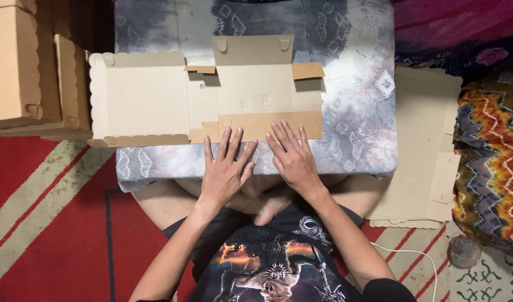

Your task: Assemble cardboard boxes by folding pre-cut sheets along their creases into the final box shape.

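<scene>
A flat, unfolded cardboard box blank lies on a low table covered with a grey tie-dye cloth. Its near flap is folded up along the front edge. My left hand rests palm down with fingers spread, its fingertips touching that flap. Right beside it, my right hand also lies flat and spread, with its fingertips on the same flap. Neither hand grips anything.
A stack of flat cardboard blanks lies on the floor to the right. Assembled cardboard boxes stand at the left. A red striped rug covers the floor, and a white cable runs near my right arm.
</scene>
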